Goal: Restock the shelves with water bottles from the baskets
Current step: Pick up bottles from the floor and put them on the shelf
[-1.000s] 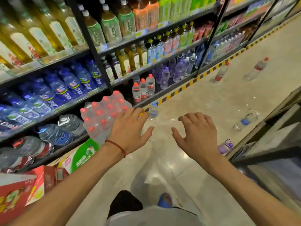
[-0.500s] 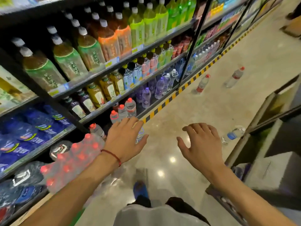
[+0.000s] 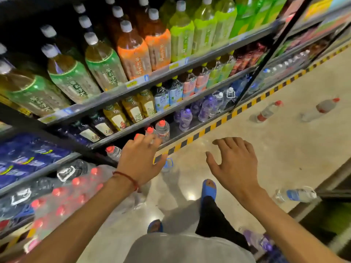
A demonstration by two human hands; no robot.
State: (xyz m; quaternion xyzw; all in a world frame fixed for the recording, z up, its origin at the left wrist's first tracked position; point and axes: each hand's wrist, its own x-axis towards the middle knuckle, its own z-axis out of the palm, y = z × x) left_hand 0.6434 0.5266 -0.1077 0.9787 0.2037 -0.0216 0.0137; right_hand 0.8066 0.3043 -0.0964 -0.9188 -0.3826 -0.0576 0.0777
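My left hand point(image 3: 140, 160) is stretched out, fingers spread and empty, over the front of the bottom shelf point(image 3: 191, 130). Its fingertips lie near several red-capped water bottles point(image 3: 162, 129) standing there. A small blue-capped bottle point(image 3: 168, 165) stands on the floor just beyond its thumb. My right hand point(image 3: 234, 165) hovers open over the floor, holding nothing. Loose bottles lie on the floor: two red-capped ones point(image 3: 268, 112) point(image 3: 322, 108) far right, and a blue-labelled one point(image 3: 295, 195) near my right forearm. A purple-capped bottle point(image 3: 256, 239) lies below my right arm.
A shrink-wrapped pack of red-capped bottles point(image 3: 62, 194) stands on the floor at the left. Upper shelves hold tea and juice bottles point(image 3: 133, 52). A yellow-black stripe point(image 3: 214, 125) edges the shelf base. A dark low unit point(image 3: 334, 188) flanks the aisle on the right. My blue sandals point(image 3: 209, 187) are underfoot.
I have moved forward along the aisle; the shelves and the red-capped bottles are closer. Both hands stay open and empty, and my left hand has neared the bottom shelf.
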